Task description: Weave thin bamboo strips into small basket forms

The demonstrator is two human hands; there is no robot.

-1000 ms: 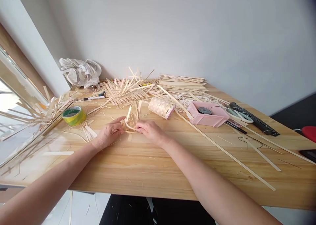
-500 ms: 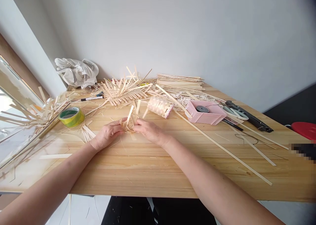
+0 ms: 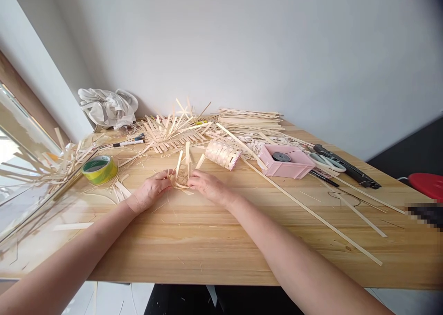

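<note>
A small round piece woven from thin bamboo strips is held low over the wooden table, with a few pale strips standing up from it. My left hand pinches its left edge, and my right hand grips the right edge with fingers closed. Just behind my right hand a woven bamboo cylinder lies on its side. The fingertips of both hands are partly hidden by the strips.
A yellow-green tape roll sits at left, near loose strips. Behind lie a strip pile, stacked strips and white cloth. At right are a pink box with a spool, scissors and a black tool.
The woven piece has turned or tilted slightly between my hands, and its upright strips stand differently. Both hands keep their hold. The whole view has shifted a little.
</note>
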